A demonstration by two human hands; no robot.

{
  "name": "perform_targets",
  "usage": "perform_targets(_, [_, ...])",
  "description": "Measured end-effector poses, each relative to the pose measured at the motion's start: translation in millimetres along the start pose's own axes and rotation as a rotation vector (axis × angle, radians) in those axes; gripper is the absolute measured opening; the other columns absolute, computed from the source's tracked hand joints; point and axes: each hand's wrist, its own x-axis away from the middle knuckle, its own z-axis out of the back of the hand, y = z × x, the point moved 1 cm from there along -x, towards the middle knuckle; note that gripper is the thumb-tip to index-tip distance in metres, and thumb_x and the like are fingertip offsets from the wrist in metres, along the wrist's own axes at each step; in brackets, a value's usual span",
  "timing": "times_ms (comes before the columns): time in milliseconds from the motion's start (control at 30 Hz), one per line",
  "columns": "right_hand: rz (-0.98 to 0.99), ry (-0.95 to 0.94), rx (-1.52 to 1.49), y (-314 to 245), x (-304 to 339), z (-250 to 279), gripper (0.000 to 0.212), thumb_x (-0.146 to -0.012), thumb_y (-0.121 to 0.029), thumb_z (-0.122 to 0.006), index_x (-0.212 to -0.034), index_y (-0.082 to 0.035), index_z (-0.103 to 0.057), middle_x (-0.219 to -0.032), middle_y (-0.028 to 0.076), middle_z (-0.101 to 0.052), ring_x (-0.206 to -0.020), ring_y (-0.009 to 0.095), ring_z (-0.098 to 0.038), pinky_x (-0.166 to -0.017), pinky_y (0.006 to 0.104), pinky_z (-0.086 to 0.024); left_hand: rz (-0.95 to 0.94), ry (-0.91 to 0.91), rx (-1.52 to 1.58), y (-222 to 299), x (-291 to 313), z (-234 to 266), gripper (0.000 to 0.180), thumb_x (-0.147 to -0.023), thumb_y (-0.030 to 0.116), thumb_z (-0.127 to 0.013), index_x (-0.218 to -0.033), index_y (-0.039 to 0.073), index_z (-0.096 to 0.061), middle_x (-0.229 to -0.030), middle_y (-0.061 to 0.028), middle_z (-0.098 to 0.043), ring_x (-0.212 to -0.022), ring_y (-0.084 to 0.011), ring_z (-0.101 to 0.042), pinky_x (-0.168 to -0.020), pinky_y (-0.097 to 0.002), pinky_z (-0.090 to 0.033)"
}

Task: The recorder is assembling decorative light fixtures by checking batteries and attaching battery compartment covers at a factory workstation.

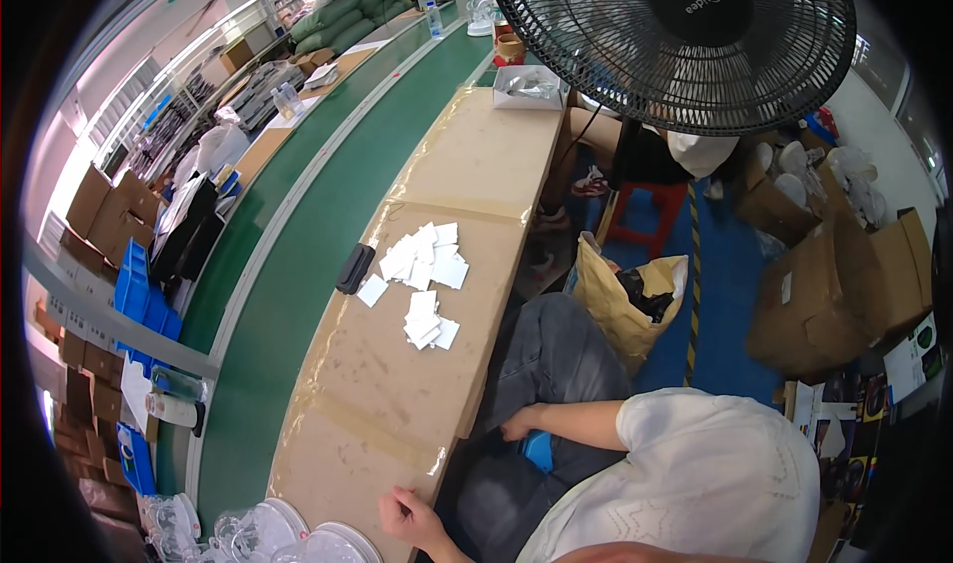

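My left hand (405, 519) is curled into a loose fist at the near edge of the long brown-covered table, with nothing showing in it. My right hand (520, 422) rests on my lap over grey jeans, its fingers curled inward and mostly hidden. Just below that wrist lies a small blue object (537, 451), partly covered; its kind is not clear. Farther up the tabletop (372, 384) are two loose piles of white square cards, a larger pile (425, 255) and a smaller pile (427, 322). Beside them sits a small black case (354, 268).
A green conveyor belt (268, 354) runs along the table's far side. Clear plastic parts (263, 533) crowd the lower left. A black fan (685, 42) stands at upper right. A paper sack (635, 315), a cardboard box (819, 300) and another person's red stool (645, 215) stand beyond my legs.
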Motion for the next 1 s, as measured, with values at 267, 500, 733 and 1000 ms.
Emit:
perform_targets(267, [-0.009,-0.016,-0.053,5,-3,1,0.035,-0.091,-0.029,-0.044,-0.094,-0.001,-0.065,-0.088,0.013,-0.066,-0.081,0.028,-0.061,-0.074,0.0397,-0.046,0.006,-0.012,0.005,0,-1,-3,0.028,-0.092,0.007,-0.053,-0.065,-0.002,-0.056,-0.06,-0.0074,-0.048,-0.054,-0.0204,-0.045,-0.05,-0.0335,-0.033])
perform_targets(500, [-0.031,0.007,-0.056,-4,5,2,0.035,-0.092,-0.03,-0.045,-0.096,-0.002,-0.066,-0.089,0.011,-0.066,-0.082,0.027,-0.062,-0.075,0.0392,-0.046,-0.004,0.015,0.017,-5,0,-3,0.029,-0.092,0.008,-0.053,-0.065,-0.001,-0.055,-0.058,-0.0065,-0.048,-0.053,-0.017,-0.043,-0.049,-0.0313,-0.032])
perform_targets(733, [0.019,0.021,-0.079,4,6,1,0.037,-0.092,-0.032,-0.045,-0.088,0.0,-0.064,-0.081,0.011,-0.064,-0.071,0.024,-0.061,-0.069,0.0385,-0.048,0.021,-0.001,0.017,2,0,-3,0.027,-0.089,0.005,-0.053,-0.063,0.001,-0.055,-0.061,-0.0083,-0.05,-0.053,-0.0211,-0.046,-0.05,-0.0339,-0.034])
perform_targets(1000, [0.022,0.042,-0.066,-2,7,2,0.037,-0.091,-0.031,-0.046,-0.086,0.0,-0.064,-0.077,0.011,-0.064,-0.068,0.024,-0.06,-0.066,0.0379,-0.048,0.009,0.03,0.019,0,0,-2,0.029,-0.091,0.007,-0.054,-0.063,0.0,-0.056,-0.058,-0.0073,-0.049,-0.051,-0.018,-0.045,-0.049,-0.032,-0.033])
